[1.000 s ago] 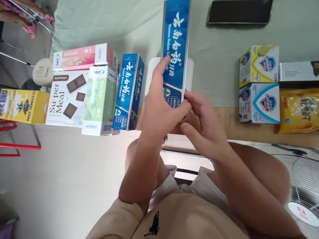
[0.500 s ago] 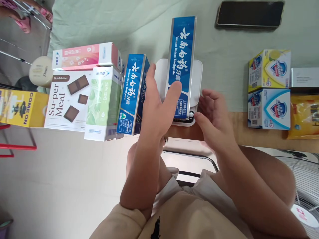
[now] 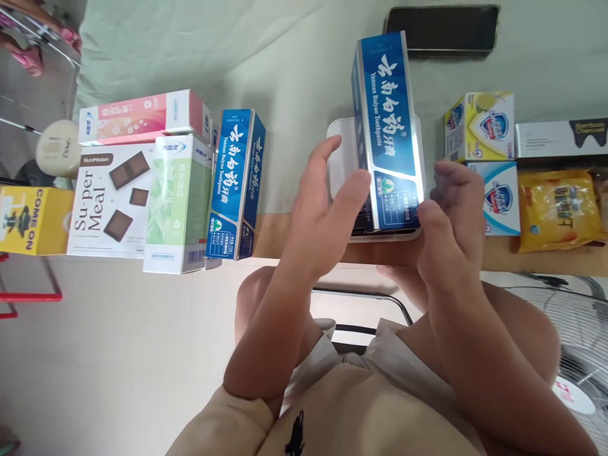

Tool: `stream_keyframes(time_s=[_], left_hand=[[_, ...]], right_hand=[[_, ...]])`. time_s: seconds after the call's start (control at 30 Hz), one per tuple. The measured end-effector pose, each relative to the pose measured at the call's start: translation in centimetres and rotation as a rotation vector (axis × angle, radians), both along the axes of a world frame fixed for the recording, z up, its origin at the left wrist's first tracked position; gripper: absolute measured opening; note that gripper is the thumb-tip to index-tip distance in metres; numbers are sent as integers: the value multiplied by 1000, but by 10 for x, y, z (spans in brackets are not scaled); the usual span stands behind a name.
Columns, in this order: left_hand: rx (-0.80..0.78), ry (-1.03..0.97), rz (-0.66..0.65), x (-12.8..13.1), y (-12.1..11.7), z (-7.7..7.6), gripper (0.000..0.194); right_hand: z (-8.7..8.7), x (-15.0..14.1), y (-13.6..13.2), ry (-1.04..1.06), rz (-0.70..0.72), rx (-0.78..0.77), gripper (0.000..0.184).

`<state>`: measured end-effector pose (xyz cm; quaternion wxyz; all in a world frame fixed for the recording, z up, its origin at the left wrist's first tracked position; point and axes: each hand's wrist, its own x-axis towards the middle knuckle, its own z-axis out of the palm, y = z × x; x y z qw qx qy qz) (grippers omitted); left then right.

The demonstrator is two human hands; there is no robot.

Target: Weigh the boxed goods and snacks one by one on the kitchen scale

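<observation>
A blue Yunnan Baiyao toothpaste box [image 3: 388,136] lies on a white flat-topped device [image 3: 339,142] that looks like a small scale, at the table's near edge. My left hand [image 3: 327,212] is at the box's left side, fingers spread, with the thumb tip close to its lower left edge. On the other side is my right hand [image 3: 451,221], its thumb by the box's lower right corner and its fingers loosely bent. Whether either thumb touches the box I cannot tell. Another blue toothpaste box [image 3: 232,183] stands apart to the left.
Left are a green-and-white box [image 3: 173,202], a Su-per Meal box [image 3: 102,215], a pink box [image 3: 133,117], a yellow box [image 3: 38,218] and a Dove container [image 3: 59,149]. Right are soap boxes [image 3: 489,126] and a yellow packet [image 3: 560,212]. A phone [image 3: 444,28] lies behind.
The white device and the toothpaste box on it have shifted right, closer to the soap boxes and away from the other toothpaste box. Both hands have moved right too. The view has shifted slightly.
</observation>
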<state>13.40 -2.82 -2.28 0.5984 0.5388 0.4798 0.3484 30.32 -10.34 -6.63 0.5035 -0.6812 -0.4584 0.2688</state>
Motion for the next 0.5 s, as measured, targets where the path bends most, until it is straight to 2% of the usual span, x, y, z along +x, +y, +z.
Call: stream_keyframes(time_s=[0.1, 0.17, 0.33, 0.5], left_hand=[[151, 78, 122, 6, 0, 1, 32], [174, 97, 136, 10, -4, 0, 30], [172, 122, 28, 21, -15, -7, 49], [161, 74, -62, 30, -20, -8, 38]], right_hand=[[-2, 2, -5, -87, 58, 59, 48], [-3, 4, -7, -93, 72, 42, 47], [-1, 6, -5, -154, 86, 33, 51], [8, -5, -1, -136, 108, -45, 47]])
